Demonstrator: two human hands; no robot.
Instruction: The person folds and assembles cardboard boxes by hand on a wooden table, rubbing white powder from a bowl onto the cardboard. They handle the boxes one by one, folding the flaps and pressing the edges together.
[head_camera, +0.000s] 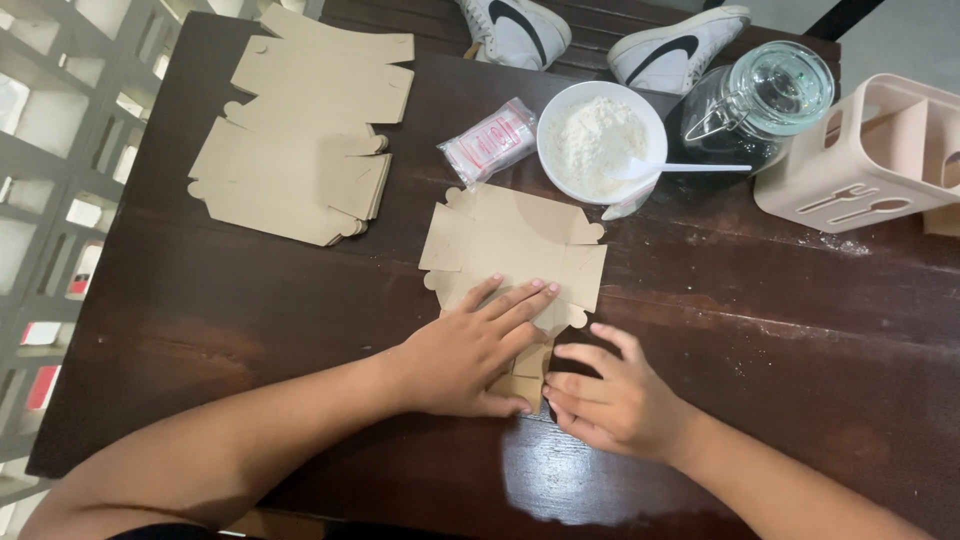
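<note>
Surface: dark brown wooden desk (250, 300), glossy, with a pale sheen near its front edge.
Left hand (470, 355): lies flat with fingers spread and straight, palm pressing down on the near part of the flat cardboard box blank (515, 245).
Right hand (610, 395): fingers curled and half closed, fingertips pinching the small folded flap (530, 372) of the blank that sticks out toward the person, just beside the left thumb.
Box blank: unfolded tan cardboard with rounded tabs, lying flat at the middle of the desk, its far part uncovered.
Beyond the blank: a small clear packet with pink print (488, 142) and a white bowl of white powder (600, 140), with a white plastic spoon (680, 168) resting in it, handle pointing right.
Right of the bowl: a clear glass jar with a clamp lid (770, 100), then a beige cutlery holder with compartments (870, 150) near the desk's right edge.
Far left: a stack of more flat tan blanks (300, 140), well apart from the hands.
Desk top near the bowl: a light dusting of white powder (840, 243).
Past the far edge: two white sneakers with black marks (600, 35).
Left side: a grey lattice of square openings (60, 150).
</note>
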